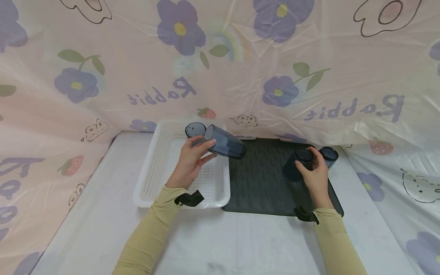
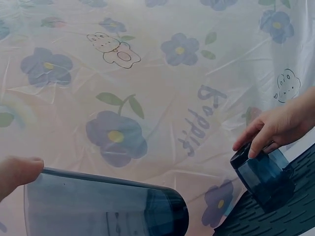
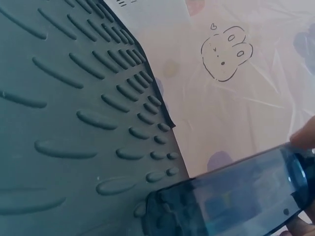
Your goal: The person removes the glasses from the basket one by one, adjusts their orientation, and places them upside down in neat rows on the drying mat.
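Note:
My left hand (image 1: 192,160) grips a translucent blue cup (image 1: 225,142) near its rim. That cup lies tilted in the air, its darker base pointing right, above the line where the white basket (image 1: 146,179) meets the dark ribbed mat (image 1: 254,191). My right hand (image 1: 316,175) holds a second blue cup (image 1: 292,170) by its upper end, low over the right part of the mat. In the right wrist view this cup (image 3: 236,196) slants across the lower right corner, with fingertips at its right end.
Inside the basket's far right corner is another blue cup (image 1: 195,130). One more cup (image 1: 329,154) stands at the mat's far right corner, just beyond the right hand. A flower-printed curtain (image 1: 220,76) hangs behind the white table (image 1: 240,244).

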`<act>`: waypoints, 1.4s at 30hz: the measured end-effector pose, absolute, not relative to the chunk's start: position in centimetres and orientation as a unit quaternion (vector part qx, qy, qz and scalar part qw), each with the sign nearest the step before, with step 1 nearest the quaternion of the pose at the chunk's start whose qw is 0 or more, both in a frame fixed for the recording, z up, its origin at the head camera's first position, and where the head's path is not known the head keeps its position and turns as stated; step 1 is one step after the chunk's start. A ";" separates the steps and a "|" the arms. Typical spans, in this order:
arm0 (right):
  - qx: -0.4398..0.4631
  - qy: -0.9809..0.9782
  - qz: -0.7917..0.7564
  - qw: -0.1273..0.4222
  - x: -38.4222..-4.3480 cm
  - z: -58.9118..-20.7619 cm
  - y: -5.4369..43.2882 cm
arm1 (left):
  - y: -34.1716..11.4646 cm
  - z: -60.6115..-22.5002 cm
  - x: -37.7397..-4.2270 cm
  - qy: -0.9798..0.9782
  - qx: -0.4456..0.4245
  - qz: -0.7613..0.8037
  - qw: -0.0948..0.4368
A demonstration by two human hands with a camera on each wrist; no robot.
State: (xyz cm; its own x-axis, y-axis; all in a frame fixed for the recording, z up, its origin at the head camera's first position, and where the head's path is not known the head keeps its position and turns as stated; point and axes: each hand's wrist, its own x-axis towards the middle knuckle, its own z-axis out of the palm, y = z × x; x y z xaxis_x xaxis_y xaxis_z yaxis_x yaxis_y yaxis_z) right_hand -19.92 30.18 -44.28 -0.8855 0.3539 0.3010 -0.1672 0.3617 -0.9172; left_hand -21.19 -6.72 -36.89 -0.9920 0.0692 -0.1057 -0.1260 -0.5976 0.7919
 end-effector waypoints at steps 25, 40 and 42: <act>0.044 -0.723 0.624 0.294 -18.5 -39.0 27.8 | -5.9 -37.2 -21.4 0.444 -0.026 0.893 0.062; 0.111 -0.697 0.682 0.193 -18.4 -39.3 25.3 | -4.5 -36.8 -21.1 0.429 -0.015 0.900 0.078; 0.118 -0.688 0.694 0.175 -18.4 -39.4 25.0 | -4.2 -36.8 -21.1 0.427 -0.016 0.901 0.081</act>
